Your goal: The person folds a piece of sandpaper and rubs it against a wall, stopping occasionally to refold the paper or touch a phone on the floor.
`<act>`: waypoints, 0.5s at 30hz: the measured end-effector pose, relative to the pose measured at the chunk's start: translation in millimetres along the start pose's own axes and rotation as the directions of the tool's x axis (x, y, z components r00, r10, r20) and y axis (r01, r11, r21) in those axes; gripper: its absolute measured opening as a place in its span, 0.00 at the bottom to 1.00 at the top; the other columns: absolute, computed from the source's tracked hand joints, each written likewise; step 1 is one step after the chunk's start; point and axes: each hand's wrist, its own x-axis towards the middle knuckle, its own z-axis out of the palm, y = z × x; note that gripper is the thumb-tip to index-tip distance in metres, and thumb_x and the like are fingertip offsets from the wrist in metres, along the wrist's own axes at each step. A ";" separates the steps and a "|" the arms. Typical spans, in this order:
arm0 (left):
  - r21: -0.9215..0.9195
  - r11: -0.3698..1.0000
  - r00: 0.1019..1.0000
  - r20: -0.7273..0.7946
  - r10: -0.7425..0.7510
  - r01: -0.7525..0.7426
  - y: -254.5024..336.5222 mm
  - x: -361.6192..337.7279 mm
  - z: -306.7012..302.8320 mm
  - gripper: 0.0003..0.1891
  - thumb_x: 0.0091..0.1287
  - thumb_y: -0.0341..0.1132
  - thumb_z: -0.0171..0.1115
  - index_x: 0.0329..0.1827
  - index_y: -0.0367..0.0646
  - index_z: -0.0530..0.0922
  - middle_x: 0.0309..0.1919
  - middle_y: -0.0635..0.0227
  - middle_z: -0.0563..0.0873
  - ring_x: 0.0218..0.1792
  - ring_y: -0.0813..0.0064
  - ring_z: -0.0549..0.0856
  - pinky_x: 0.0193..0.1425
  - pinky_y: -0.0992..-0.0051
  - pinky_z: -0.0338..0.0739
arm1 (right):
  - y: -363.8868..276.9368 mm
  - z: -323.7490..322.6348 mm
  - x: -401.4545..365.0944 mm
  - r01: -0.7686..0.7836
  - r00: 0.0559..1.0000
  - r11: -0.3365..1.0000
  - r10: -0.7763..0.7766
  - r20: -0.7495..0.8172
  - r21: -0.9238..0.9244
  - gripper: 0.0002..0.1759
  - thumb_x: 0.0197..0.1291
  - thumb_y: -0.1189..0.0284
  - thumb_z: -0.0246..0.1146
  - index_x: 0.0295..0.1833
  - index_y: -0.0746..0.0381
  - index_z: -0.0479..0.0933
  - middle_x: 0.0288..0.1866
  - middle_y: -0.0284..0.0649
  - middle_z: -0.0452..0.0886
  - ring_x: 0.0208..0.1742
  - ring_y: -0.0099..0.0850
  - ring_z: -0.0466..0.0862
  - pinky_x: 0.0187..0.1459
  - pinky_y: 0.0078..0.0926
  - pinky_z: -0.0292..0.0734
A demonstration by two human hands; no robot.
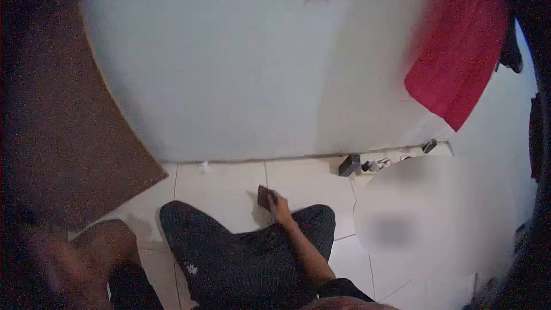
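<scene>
My right hand (280, 208) is closed on a small, flat, dark brown rectangular object (264, 196), its fingers wrapped around the right side. The kind of object I cannot tell. It is held over the pale tiled floor (218, 186), just beyond my bent legs (247, 264) in dark trousers. A white patch (191, 268) shows on the left trouser leg. My left hand is out of view.
A white wall (229, 80) rises ahead, with red cloth (453, 51) hanging at right. Along its foot are a dark box (349, 165) and small items (374, 165). A brown panel (63, 109) stands left, near another person's knee (112, 238). A blurred pale shape (436, 218) covers the right.
</scene>
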 end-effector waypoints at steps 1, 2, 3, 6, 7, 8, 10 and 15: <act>0.004 1.000 1.000 0.008 -0.012 0.012 1.0 0.6 -0.8 0.22 0.71 0.42 0.48 0.65 0.44 0.63 0.44 0.62 0.75 0.47 0.69 0.76 0.56 0.64 0.76 | 0.3 -3.3 0.6 0.019 1.000 0.998 -0.020 -0.016 -0.055 0.18 0.71 0.66 0.52 0.58 0.67 0.74 0.47 0.52 0.83 0.49 0.42 0.84 0.48 0.36 0.78; 0.005 1.000 0.999 0.021 -0.025 0.025 1.1 2.1 -1.8 0.22 0.71 0.43 0.48 0.65 0.44 0.62 0.44 0.62 0.75 0.47 0.69 0.76 0.56 0.64 0.76 | -14.2 -7.2 -9.4 -0.042 0.999 0.999 0.042 0.006 0.024 0.18 0.71 0.67 0.52 0.58 0.67 0.74 0.47 0.51 0.83 0.49 0.40 0.84 0.48 0.35 0.78; 0.009 1.000 0.999 0.027 -0.028 0.028 2.1 1.9 -4.7 0.22 0.71 0.43 0.48 0.65 0.45 0.62 0.44 0.62 0.74 0.47 0.69 0.76 0.56 0.64 0.76 | -30.9 -13.6 -1.2 -0.073 0.997 0.992 0.072 0.010 0.099 0.17 0.71 0.67 0.53 0.58 0.67 0.74 0.47 0.51 0.83 0.49 0.38 0.84 0.49 0.34 0.77; 0.031 0.999 0.999 0.037 -0.035 0.034 3.2 3.1 -6.7 0.22 0.72 0.43 0.46 0.66 0.46 0.60 0.43 0.63 0.74 0.47 0.70 0.75 0.55 0.65 0.77 | 1.8 -0.9 1.1 -0.032 0.999 0.998 0.033 -0.019 0.051 0.22 0.71 0.58 0.50 0.59 0.63 0.74 0.44 0.52 0.84 0.46 0.43 0.86 0.47 0.35 0.79; 0.044 0.999 0.999 0.029 -0.025 0.024 1.1 2.7 -5.1 0.23 0.72 0.43 0.46 0.67 0.46 0.60 0.43 0.63 0.74 0.47 0.70 0.75 0.55 0.65 0.77 | -16.0 -7.0 -1.1 -0.058 0.998 0.998 0.058 -0.010 -0.007 0.23 0.71 0.57 0.50 0.60 0.64 0.73 0.44 0.52 0.84 0.45 0.41 0.86 0.47 0.35 0.80; 0.055 0.998 0.999 0.025 -0.020 0.018 -1.5 4.8 -3.5 0.23 0.72 0.43 0.45 0.67 0.46 0.59 0.43 0.64 0.73 0.47 0.70 0.75 0.55 0.65 0.77 | -52.6 -14.7 -2.9 -0.097 0.995 0.979 0.098 0.006 0.180 0.24 0.72 0.57 0.50 0.59 0.65 0.73 0.44 0.51 0.85 0.45 0.39 0.86 0.48 0.35 0.80; 0.069 0.997 1.000 0.011 -0.024 0.023 -5.5 4.6 -1.6 0.23 0.73 0.43 0.45 0.68 0.47 0.58 0.43 0.64 0.73 0.47 0.71 0.75 0.55 0.65 0.78 | -67.3 -17.3 -4.6 -0.188 0.982 0.958 0.186 0.033 0.215 0.19 0.71 0.66 0.53 0.59 0.67 0.73 0.49 0.53 0.83 0.51 0.39 0.83 0.54 0.33 0.77; 0.088 0.996 1.000 -0.030 -0.001 0.004 -10.1 0.0 2.4 0.23 0.74 0.44 0.43 0.69 0.49 0.56 0.42 0.65 0.72 0.46 0.72 0.74 0.55 0.66 0.79 | -17.8 -0.2 10.4 -0.039 0.999 0.999 0.039 -0.008 0.020 0.20 0.70 0.64 0.54 0.58 0.68 0.74 0.50 0.53 0.82 0.51 0.43 0.83 0.55 0.39 0.75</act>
